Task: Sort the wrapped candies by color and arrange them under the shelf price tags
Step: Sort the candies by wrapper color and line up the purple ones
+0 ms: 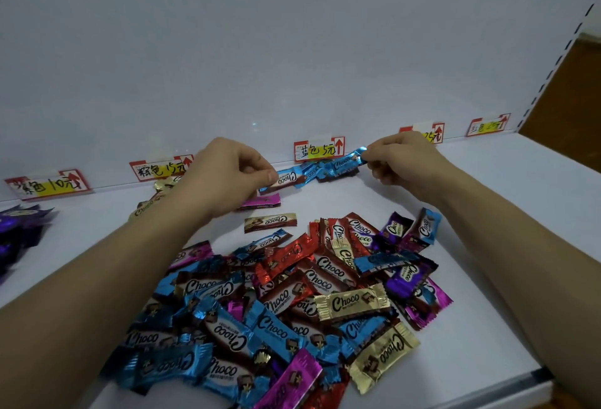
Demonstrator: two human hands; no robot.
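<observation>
A mixed pile of Choco candies (292, 304) in blue, red, gold, pink and purple wrappers lies on the white shelf (487, 213). My left hand (227, 174) pinches one end of a blue candy (286, 180) at the back wall. My right hand (400, 161) pinches another blue candy (344, 163) just under the blue price tag (320, 150). More blue candies (310, 169) lie between the two hands. Gold candies (153, 200) sit under the tag (161, 169) to the left, partly hidden by my left wrist.
Purple candies (19, 229) are grouped at the far left under a tag (48, 185). Two more tags (432, 133) (487, 125) hang at the back right. A pink candy (260, 201) and a gold candy (270, 222) lie apart from the pile. The shelf's front edge (507, 382) runs bottom right.
</observation>
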